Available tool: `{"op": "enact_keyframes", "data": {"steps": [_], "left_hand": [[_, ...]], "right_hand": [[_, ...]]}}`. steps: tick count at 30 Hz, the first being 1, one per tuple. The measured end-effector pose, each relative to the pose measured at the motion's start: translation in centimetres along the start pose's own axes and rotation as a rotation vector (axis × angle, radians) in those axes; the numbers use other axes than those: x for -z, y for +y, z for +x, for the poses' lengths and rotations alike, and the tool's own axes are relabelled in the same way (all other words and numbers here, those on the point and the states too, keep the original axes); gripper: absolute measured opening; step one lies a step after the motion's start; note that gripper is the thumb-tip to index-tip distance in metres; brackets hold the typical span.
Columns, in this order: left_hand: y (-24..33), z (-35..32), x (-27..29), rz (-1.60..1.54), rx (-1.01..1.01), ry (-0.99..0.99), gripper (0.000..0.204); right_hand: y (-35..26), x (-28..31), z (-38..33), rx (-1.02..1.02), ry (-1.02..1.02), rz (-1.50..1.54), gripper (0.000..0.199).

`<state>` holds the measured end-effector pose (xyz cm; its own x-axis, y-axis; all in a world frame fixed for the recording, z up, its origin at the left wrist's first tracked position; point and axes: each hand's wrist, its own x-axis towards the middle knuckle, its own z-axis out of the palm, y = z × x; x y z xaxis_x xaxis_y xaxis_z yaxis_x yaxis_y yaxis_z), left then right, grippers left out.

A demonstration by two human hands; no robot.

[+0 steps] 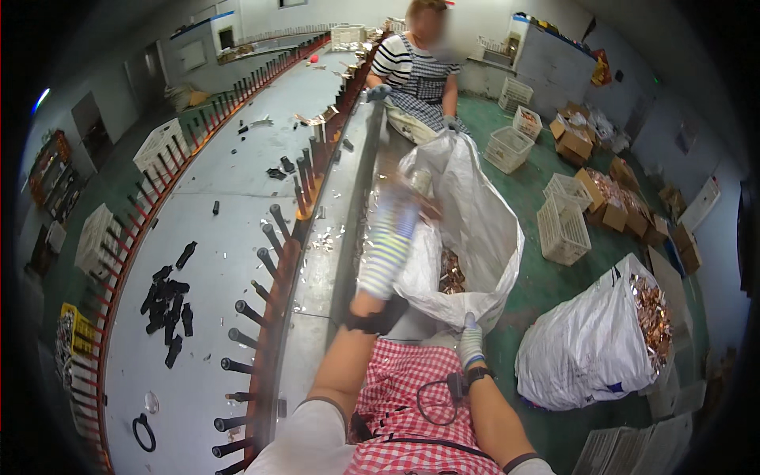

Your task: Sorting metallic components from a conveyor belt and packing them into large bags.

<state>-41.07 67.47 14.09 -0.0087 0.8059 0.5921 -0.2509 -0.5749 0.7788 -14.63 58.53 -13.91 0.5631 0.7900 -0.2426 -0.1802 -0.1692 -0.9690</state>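
Note:
A large white woven sack [479, 229] stands open in front of me, with shiny copper-coloured pieces [452, 273] inside it. My right hand [472, 342], in a pale glove, pinches the near rim of the sack. My left hand [394, 233], in a striped glove, reaches over the left side of the sack's mouth. Motion smears its fingers, and I cannot make out whether the coppery blur beside them is held. Across from me, a co-worker in a checked apron [431, 93] has one gloved hand [451, 124] at the far rim.
On my left runs a long grey table [229, 214] edged with upright dark pegs [269, 261], with black pieces [168, 305] lying on it. To the right, a second full white sack [590, 344] leans over on the green floor. White crates [564, 229] and cardboard boxes [606, 194] stand beyond.

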Motion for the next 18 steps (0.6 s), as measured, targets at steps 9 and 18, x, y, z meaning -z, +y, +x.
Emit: {"op": "enact_keyframes", "data": {"steps": [9,18], "left_hand": [[-6.8,-8.6,0.7,0.241,0.377,-0.313,0.055],[-9.5,-4.5,6.9,0.215,0.238,0.089,0.063]], "right_hand": [[-1.5,-1.3,-2.6,-0.04,-0.032,0.059,0.046],[0.5,-0.7,-1.3,-0.025,-0.082,0.14,0.045]]}}
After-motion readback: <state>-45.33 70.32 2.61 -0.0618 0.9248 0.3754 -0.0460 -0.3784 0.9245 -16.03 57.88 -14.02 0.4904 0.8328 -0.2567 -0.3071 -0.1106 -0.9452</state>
